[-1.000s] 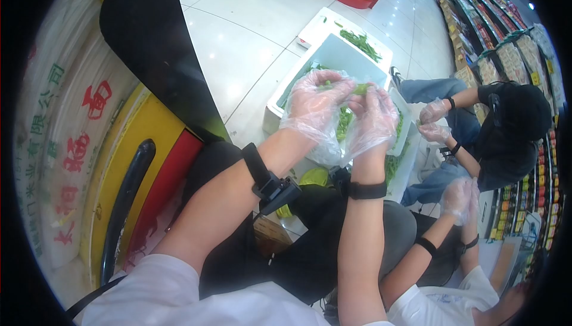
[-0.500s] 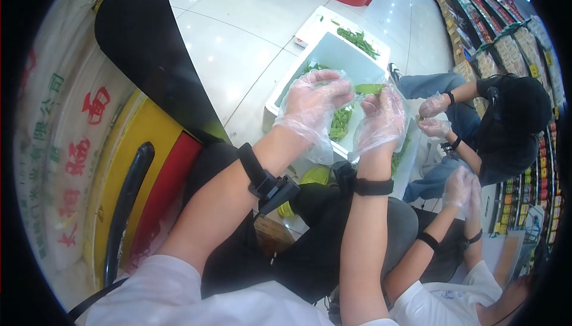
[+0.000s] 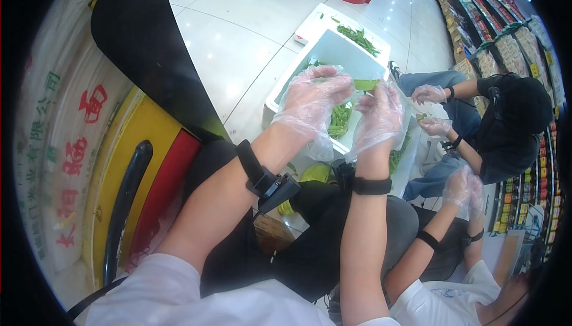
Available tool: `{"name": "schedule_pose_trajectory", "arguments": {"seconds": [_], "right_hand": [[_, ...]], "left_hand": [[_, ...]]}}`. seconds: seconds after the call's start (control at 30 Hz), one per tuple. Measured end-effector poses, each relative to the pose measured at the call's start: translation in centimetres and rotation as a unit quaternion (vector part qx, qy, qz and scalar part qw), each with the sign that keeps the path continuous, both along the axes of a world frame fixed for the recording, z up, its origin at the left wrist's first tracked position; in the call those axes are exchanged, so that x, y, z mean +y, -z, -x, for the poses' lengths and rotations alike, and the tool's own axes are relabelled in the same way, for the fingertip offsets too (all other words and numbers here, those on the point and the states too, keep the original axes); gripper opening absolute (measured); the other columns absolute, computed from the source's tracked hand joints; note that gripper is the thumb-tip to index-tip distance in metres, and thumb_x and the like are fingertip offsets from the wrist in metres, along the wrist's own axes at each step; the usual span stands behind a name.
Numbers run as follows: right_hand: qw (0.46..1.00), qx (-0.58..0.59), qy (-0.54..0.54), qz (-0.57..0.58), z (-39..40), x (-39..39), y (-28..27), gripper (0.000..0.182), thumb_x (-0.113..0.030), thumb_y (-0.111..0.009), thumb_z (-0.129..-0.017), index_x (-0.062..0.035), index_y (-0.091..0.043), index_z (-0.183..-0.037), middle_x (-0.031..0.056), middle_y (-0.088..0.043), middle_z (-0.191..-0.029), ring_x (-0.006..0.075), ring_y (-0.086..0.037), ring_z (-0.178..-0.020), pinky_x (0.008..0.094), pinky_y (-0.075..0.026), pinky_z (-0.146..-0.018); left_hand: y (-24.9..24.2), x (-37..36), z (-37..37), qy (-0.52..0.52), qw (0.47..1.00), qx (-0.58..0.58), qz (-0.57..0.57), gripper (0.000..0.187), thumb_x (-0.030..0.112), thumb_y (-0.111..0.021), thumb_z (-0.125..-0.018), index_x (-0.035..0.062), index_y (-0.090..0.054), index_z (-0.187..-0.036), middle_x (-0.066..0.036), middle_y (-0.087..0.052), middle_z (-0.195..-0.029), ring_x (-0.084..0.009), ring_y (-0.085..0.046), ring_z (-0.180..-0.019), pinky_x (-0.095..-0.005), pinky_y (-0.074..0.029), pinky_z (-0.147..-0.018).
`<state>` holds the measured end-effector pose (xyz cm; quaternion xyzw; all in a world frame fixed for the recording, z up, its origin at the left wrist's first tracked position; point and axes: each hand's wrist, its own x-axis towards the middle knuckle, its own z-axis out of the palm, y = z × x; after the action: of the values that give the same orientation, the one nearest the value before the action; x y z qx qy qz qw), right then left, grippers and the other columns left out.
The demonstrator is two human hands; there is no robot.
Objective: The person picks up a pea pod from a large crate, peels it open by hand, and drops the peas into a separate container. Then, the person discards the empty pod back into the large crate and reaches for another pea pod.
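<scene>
Both my hands wear clear plastic gloves above a white foam box (image 3: 275, 95). My left hand (image 3: 314, 96) is closed, its fingertips pinched at the left end of a flat green bean pod (image 3: 365, 84). My right hand (image 3: 381, 110) grips the same pod near its other end, fingers curled toward me. Loose green pods (image 3: 341, 120) lie inside the box beneath my hands. The exact contact at the left fingertips is partly hidden by the glove.
A white foam lid (image 3: 322, 19) with green pods (image 3: 359, 39) lies beyond the box. To the right sits a gloved co-worker in black (image 3: 506, 129); a nearer one in a white shirt (image 3: 447, 302) works beside me. A black panel (image 3: 140, 46) stands at left.
My hands have shifted only slightly, and the pod between them has turned a little. The co-worker in black has moved their two hands apart.
</scene>
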<state>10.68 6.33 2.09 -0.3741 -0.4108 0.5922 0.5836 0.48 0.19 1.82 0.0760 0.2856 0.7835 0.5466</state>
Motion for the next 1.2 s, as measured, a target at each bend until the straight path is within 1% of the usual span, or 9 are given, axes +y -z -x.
{"name": "schedule_pose_trajectory", "arguments": {"seconds": [0.1,0.17,0.2,0.27,0.37,0.5,0.73,0.9,1.2], "right_hand": [[0.996,-0.084,0.009,-0.036,0.0,-0.3,0.1,0.017,-0.010,-0.058,-0.087,-0.0003,-0.057,-0.101,0.0079,-0.060,-0.080,0.0138,-0.057,-0.059,0.0270,-0.048,-0.051],[0.859,-0.391,0.189,-0.272,0.3,-1.1,-0.4,0.018,-0.008,-0.060,-0.083,-0.0051,-0.060,-0.101,0.0098,-0.061,-0.091,0.0208,-0.061,-0.075,0.0335,-0.049,-0.065],[0.859,-0.391,0.189,-0.271,0.2,-1.1,-0.4,0.018,-0.008,-0.060,-0.083,-0.0051,-0.060,-0.101,0.0098,-0.061,-0.091,0.0208,-0.061,-0.075,0.0335,-0.049,-0.065],[0.746,-0.441,0.199,-0.457,-0.1,-1.0,-0.4,0.019,-0.008,-0.061,-0.079,-0.0088,-0.063,-0.098,0.0111,-0.060,-0.099,0.0285,-0.059,-0.090,0.0383,-0.047,-0.078],[0.721,-0.467,0.127,-0.496,0.4,-1.9,-0.5,0.015,-0.010,-0.062,-0.079,-0.0076,-0.065,-0.093,0.0122,-0.060,-0.099,0.0324,-0.059,-0.093,0.0390,-0.046,-0.080],[0.764,-0.476,-0.006,-0.435,0.3,-2.0,0.1,0.015,-0.014,-0.064,-0.078,-0.0060,-0.065,-0.091,0.0154,-0.061,-0.090,0.0327,-0.058,-0.085,0.0403,-0.046,-0.073],[0.751,-0.500,0.033,-0.431,0.4,-2.2,0.5,0.015,-0.015,-0.064,-0.078,-0.0044,-0.063,-0.088,0.0137,-0.061,-0.085,0.0327,-0.058,-0.079,0.0421,-0.046,-0.069],[0.683,-0.583,0.045,-0.438,0.6,-2.0,0.4,0.013,-0.017,-0.063,-0.079,-0.0062,-0.063,-0.086,0.0129,-0.061,-0.084,0.0322,-0.058,-0.079,0.0434,-0.047,-0.070],[0.750,-0.542,0.064,-0.373,0.9,-2.3,0.8,0.017,-0.015,-0.061,-0.081,-0.0024,-0.061,-0.093,0.0168,-0.062,-0.088,0.0357,-0.058,-0.082,0.0436,-0.046,-0.072]], "left_hand": [[0.7,0.2,0.2,-0.005,1.000,0.004,-0.024,0.030,-0.004,-0.067,-0.079,-0.0009,-0.048,-0.102,-0.013,-0.060,-0.094,-0.0200,-0.062,-0.087,-0.0295,-0.054,-0.081],[0.7,0.2,0.2,-0.014,0.999,0.009,-0.035,0.030,-0.005,-0.066,-0.078,-0.0010,-0.048,-0.102,-0.012,-0.061,-0.091,-0.0194,-0.062,-0.085,-0.0301,-0.054,-0.081],[0.8,0.3,0.1,-0.014,0.999,0.009,-0.034,0.030,-0.005,-0.066,-0.078,-0.0010,-0.048,-0.102,-0.012,-0.061,-0.091,-0.0194,-0.062,-0.085,-0.0301,-0.054,-0.081],[1.0,0.3,0.1,-0.030,0.999,0.030,-0.026,0.028,-0.005,-0.066,-0.078,-0.0019,-0.049,-0.100,-0.013,-0.061,-0.091,-0.0194,-0.063,-0.083,-0.0294,-0.054,-0.078],[1.3,0.0,0.2,-0.059,0.995,0.077,-0.009,0.026,-0.004,-0.065,-0.078,-0.0030,-0.049,-0.099,-0.014,-0.062,-0.092,-0.0196,-0.063,-0.082,-0.0289,-0.054,-0.075],[1.9,-0.3,0.5,-0.072,0.994,0.082,0.001,0.026,-0.004,-0.064,-0.078,-0.0041,-0.049,-0.099,-0.015,-0.062,-0.092,-0.0195,-0.062,-0.080,-0.0283,-0.052,-0.073],[2.1,-0.2,0.7,-0.070,0.994,0.077,0.029,0.024,-0.004,-0.067,-0.074,-0.0041,-0.053,-0.094,-0.013,-0.061,-0.084,-0.0162,-0.060,-0.072,-0.0251,-0.050,-0.067],[1.8,-0.1,0.8,-0.076,0.995,0.064,0.020,0.023,-0.006,-0.067,-0.072,-0.0042,-0.054,-0.091,-0.013,-0.061,-0.083,-0.0168,-0.061,-0.071,-0.0265,-0.052,-0.065],[1.7,-0.3,1.1,-0.054,0.994,0.095,0.026,0.027,-0.007,-0.066,-0.074,-0.0058,-0.050,-0.096,-0.016,-0.061,-0.088,-0.0238,-0.064,-0.077,-0.0314,-0.055,-0.072]]}}
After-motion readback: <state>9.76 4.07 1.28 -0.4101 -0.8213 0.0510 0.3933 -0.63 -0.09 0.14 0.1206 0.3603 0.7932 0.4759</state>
